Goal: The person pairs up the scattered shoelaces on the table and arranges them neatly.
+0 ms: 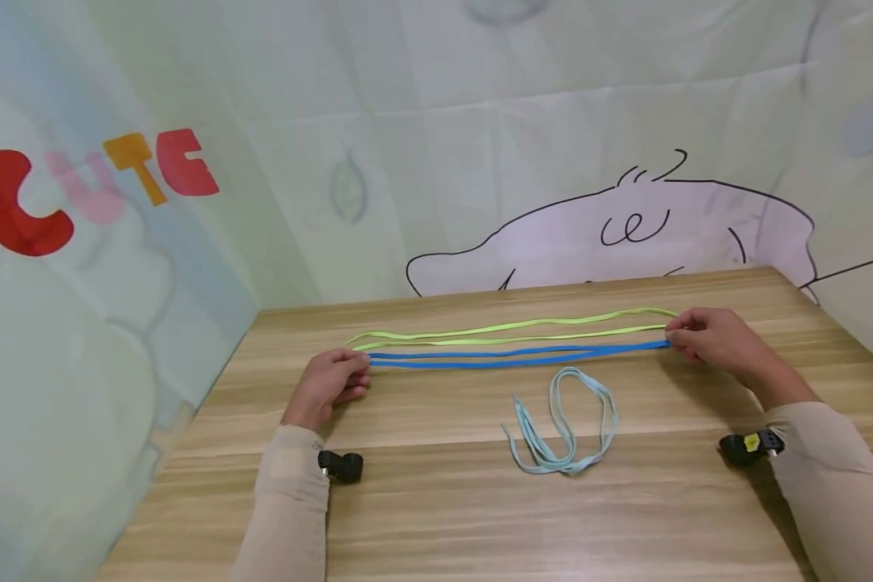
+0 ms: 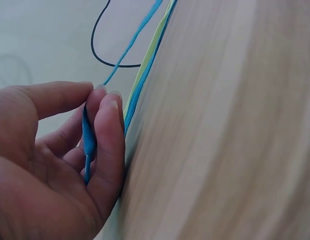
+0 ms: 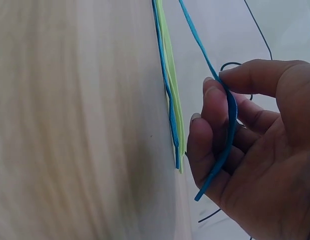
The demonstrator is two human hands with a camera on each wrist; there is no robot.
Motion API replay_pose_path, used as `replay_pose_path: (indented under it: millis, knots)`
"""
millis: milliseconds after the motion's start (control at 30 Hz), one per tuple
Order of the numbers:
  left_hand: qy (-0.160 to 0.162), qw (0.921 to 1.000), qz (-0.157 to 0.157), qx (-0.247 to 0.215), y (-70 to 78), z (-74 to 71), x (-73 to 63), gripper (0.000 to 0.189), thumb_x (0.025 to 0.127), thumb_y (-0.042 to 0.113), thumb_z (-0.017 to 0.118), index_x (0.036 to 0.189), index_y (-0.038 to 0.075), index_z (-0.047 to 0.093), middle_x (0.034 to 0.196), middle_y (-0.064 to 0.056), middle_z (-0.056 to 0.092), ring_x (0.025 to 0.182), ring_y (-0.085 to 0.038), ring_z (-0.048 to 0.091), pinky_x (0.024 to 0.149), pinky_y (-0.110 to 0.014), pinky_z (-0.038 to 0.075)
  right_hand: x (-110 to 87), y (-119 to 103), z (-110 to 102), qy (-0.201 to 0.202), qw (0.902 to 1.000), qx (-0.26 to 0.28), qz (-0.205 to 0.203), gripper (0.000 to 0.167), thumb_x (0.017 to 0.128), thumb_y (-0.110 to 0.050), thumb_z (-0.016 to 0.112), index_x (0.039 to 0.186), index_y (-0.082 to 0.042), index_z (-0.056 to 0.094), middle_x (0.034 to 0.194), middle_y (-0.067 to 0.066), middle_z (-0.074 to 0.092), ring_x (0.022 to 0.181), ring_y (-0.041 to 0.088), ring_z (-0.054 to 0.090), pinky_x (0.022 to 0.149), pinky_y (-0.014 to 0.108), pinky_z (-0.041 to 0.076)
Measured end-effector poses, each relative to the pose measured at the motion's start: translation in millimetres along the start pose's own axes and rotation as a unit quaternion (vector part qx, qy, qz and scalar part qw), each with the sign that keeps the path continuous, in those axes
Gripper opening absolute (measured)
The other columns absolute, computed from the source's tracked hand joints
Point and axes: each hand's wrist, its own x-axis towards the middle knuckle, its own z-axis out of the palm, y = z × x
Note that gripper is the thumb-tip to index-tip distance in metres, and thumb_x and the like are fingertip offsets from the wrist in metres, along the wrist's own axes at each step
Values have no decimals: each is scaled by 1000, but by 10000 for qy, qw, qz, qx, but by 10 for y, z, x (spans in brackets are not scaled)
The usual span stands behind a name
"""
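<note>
I stretch one flat blue strand (image 3: 232, 110) nearly straight between my left grip (image 1: 327, 386) and right grip (image 1: 720, 343), its narrow end trailing across the right palm. A second blue strand (image 3: 172, 122) lies lengthwise on the table (image 1: 422, 517), just beside the yellow-green strands (image 1: 480, 330).

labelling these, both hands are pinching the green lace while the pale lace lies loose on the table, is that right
Not quite: the left hand and right hand pinch the blue lace, not the green lace, as both wrist views show. The pale lace does lie loose on the table.
</note>
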Motion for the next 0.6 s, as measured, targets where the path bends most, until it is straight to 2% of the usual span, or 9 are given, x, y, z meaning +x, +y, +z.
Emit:
replay_pose_path:
  millis: [367,600]
  knots:
    - [121,9999,-95,-19,-17,-67,-3,28,99,15,64,121,-2,59,86,-3,70,73,-9,67,63,-23,56,31,31,11,-154,9999,-11,66,27,100,-13,56,116,8,55,86,8,61,76,18,56,63,30,50]
    - [119,9999,-94,6,-22,-70,-5,27,100,17,63,121,-1,60,91,-4,72,74,-9,68,63,-24,57,25,59,-4,-202,9997,-96,38,28,100,-13,59,115,10,55,85,7,62,74,16,57,62,29,50]
